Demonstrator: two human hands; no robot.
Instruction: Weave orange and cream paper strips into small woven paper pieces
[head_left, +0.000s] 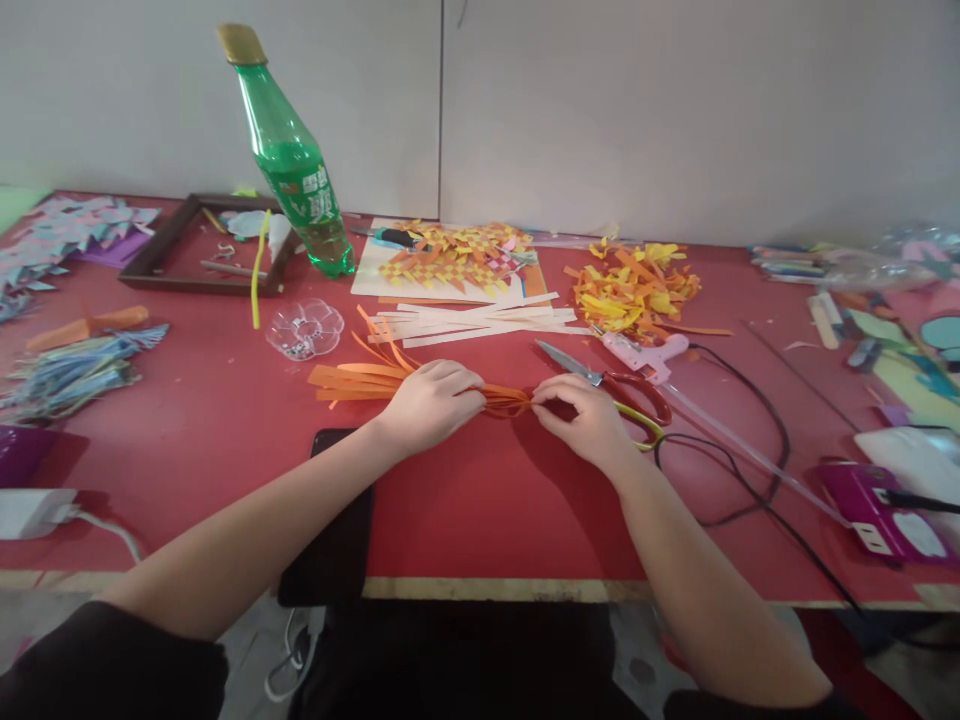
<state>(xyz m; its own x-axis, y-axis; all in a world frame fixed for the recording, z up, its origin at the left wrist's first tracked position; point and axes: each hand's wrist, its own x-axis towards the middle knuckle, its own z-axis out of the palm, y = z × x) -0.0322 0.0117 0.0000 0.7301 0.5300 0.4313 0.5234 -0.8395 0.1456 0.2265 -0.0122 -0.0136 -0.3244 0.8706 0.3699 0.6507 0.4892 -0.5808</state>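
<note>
Head view: your left grip (435, 405) is wrapped round the orange paper strips (360, 381), probably to bunch them; your right grip (585, 415) pinches their gathered end, scissors (595, 378) just beyond it.

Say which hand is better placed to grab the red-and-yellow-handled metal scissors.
Right hand, probably: the scissors lie beside it, farther from the left hand; both hold orange paper strips.
</note>
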